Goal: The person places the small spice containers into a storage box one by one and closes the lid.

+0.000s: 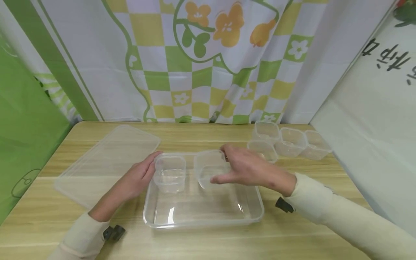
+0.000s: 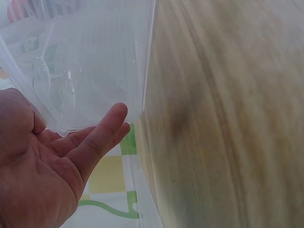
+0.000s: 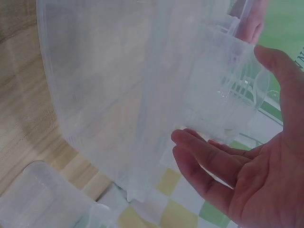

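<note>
A large clear rectangular plastic box [image 1: 208, 213] stands on the table in the head view. One small clear container [image 1: 172, 180] sits in its back left corner. My right hand [image 1: 245, 168] holds another small clear container [image 1: 208, 168] between thumb and fingers, over the box's back right part. That container leans a little in the head view; whether it touches the box floor I cannot tell. At the box's back left corner, my left hand [image 1: 138, 178] rests with its fingers [image 2: 104, 133] extended against the outer wall.
A flat clear lid [image 1: 110, 159] lies on the table left of the box. Several more small clear containers [image 1: 290, 142] stand together at the back right. A checked curtain [image 1: 208, 79] hangs behind the table, and a white panel [image 1: 367, 119] borders its right side.
</note>
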Action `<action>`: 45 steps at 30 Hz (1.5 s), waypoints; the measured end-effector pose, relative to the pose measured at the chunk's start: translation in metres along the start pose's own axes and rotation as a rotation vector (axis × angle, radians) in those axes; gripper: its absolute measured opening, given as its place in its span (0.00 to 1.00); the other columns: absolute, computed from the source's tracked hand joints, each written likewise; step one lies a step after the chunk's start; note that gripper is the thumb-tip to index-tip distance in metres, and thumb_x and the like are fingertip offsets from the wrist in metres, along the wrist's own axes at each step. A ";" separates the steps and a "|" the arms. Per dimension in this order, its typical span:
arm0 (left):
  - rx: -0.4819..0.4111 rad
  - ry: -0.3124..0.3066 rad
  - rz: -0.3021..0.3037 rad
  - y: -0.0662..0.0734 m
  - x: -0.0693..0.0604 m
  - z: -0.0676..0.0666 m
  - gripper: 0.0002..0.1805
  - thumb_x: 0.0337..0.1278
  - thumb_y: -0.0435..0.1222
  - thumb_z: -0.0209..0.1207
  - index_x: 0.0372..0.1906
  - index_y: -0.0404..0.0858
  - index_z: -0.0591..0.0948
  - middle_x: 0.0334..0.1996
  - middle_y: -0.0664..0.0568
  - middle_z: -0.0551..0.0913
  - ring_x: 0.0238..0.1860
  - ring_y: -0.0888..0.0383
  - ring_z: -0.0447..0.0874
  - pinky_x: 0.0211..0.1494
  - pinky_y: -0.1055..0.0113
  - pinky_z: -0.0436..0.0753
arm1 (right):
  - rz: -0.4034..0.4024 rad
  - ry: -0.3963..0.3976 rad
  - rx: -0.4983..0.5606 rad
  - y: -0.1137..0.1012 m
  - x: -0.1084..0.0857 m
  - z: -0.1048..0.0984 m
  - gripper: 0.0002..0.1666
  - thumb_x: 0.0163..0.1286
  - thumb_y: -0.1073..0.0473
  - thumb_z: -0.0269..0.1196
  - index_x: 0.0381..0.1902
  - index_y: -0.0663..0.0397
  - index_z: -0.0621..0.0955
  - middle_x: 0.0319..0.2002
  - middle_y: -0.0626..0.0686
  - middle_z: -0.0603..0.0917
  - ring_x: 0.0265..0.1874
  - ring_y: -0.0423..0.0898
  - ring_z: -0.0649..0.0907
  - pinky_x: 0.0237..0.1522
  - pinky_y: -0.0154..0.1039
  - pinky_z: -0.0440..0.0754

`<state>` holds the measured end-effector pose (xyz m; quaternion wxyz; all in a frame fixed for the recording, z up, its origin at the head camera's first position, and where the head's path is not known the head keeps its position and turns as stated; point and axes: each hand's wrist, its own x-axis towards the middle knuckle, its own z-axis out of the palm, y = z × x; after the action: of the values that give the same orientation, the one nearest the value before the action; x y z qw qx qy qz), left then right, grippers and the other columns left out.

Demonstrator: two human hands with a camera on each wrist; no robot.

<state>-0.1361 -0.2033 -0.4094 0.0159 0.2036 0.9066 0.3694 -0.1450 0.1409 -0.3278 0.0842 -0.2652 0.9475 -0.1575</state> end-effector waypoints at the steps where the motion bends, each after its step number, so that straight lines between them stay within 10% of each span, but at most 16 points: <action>1: -0.002 -0.002 -0.002 0.000 0.000 0.000 0.26 0.81 0.34 0.37 0.76 0.31 0.64 0.18 0.59 0.59 0.19 0.62 0.56 0.50 0.50 0.74 | -0.002 -0.006 0.003 0.000 0.001 0.001 0.53 0.55 0.22 0.69 0.61 0.58 0.73 0.48 0.53 0.83 0.42 0.48 0.83 0.38 0.47 0.83; 30: 0.006 0.002 0.004 -0.002 -0.002 -0.001 0.26 0.81 0.33 0.37 0.76 0.32 0.65 0.17 0.60 0.57 0.20 0.62 0.56 0.50 0.50 0.74 | -0.037 -0.083 -0.088 -0.005 0.018 0.018 0.59 0.57 0.22 0.68 0.68 0.63 0.69 0.50 0.56 0.83 0.47 0.52 0.84 0.49 0.49 0.82; 45: 0.015 0.007 0.012 0.000 -0.001 -0.001 0.26 0.80 0.33 0.37 0.76 0.31 0.65 0.17 0.60 0.58 0.20 0.62 0.56 0.49 0.50 0.74 | -0.044 -0.087 -0.266 -0.009 0.023 0.024 0.52 0.56 0.18 0.64 0.54 0.58 0.74 0.37 0.52 0.83 0.28 0.46 0.81 0.28 0.43 0.80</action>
<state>-0.1359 -0.2042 -0.4091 0.0090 0.2077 0.9082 0.3631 -0.1546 0.1149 -0.3494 0.0857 -0.3014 0.9494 -0.0205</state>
